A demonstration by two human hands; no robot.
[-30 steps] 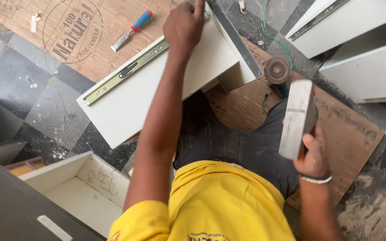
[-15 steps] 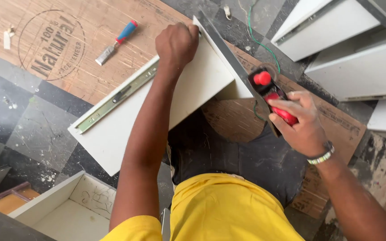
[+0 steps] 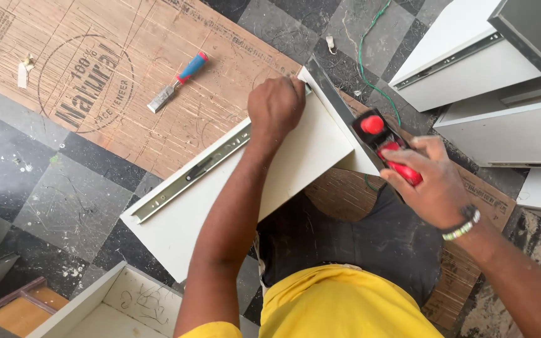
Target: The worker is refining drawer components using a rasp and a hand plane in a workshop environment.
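far left on the floor lies a plywood sheet (image 3: 95, 69), and on it a chisel (image 3: 176, 81) with a blue and red handle, well apart from both hands. nearer the bottom edge sits an open white drawer box (image 3: 104, 307), also out of reach of the work.

the thing in hand is the white drawer panel (image 3: 189, 219), which rests across the person's lap with a metal slide rail (image 3: 192, 172) fixed along its upper side. its long axis runs from lower left up to upper right, ending at a corner where a dark front edge (image 3: 336, 106) turns down toward the right.

the left hand (image 3: 277, 109) is closed over that far corner, pressing on the panel's top edge and steadying it; the arm lies along the panel's length.

to the right, the right hand (image 3: 430, 184) grips a small red and black hand plane (image 3: 386, 144), fingers wrapped round its red handle. the plane sits on the dark front edge, just beside the corner and below the left hand, its body lined up with that edge. the right hand is thus the one on the edge, the left above it at the corner.

further right stand more white drawer boxes (image 3: 471, 69), apart from the hands, and a green wire (image 3: 370, 37) trails over the tiled floor (image 3: 32, 188).
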